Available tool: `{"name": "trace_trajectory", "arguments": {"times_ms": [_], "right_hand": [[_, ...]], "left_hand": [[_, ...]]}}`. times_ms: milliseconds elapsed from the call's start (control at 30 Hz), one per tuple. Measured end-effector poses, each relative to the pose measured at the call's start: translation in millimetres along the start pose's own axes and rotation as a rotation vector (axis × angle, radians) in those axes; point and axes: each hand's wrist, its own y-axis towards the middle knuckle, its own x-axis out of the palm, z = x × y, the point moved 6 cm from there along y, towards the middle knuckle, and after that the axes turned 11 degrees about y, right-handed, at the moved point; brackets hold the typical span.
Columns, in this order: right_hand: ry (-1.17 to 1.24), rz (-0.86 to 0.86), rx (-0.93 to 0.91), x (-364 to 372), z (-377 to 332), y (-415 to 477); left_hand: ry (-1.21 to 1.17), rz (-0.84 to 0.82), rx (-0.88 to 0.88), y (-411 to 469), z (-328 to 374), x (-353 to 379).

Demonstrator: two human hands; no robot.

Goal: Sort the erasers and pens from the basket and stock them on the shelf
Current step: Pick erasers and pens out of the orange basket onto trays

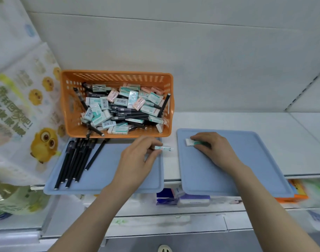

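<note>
— What's on the left?
— Black pens [74, 160] lie on the left tray [104, 179]; the orange basket [117, 79] behind it holds more pens and erasers.
— And the hands?
— The left hand [137, 157] pinches an eraser [163, 148] over the tray's right edge. The right hand [212, 148] presses another eraser [189, 142] onto the right tray [255, 170].

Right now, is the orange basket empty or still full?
Still well filled: the orange basket holds a jumbled heap of erasers over black pens.
</note>
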Motion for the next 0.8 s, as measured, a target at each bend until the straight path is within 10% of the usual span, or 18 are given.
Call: {"name": "trace_trajectory", "arguments": {"times_ms": [433,667,800], "right_hand": [[-0.009,0.050,0.015,4,-11,33],[0.867,-0.229,0.332,10,-61,-16],[0.651,0.142,0.351,-19,-36,-11]], "left_hand": [[-0.049,0.013,-0.008,0,8,20],[-0.074,0.063,0.037,6,27,30],[0.075,-0.093,0.060,3,24,46]]}}
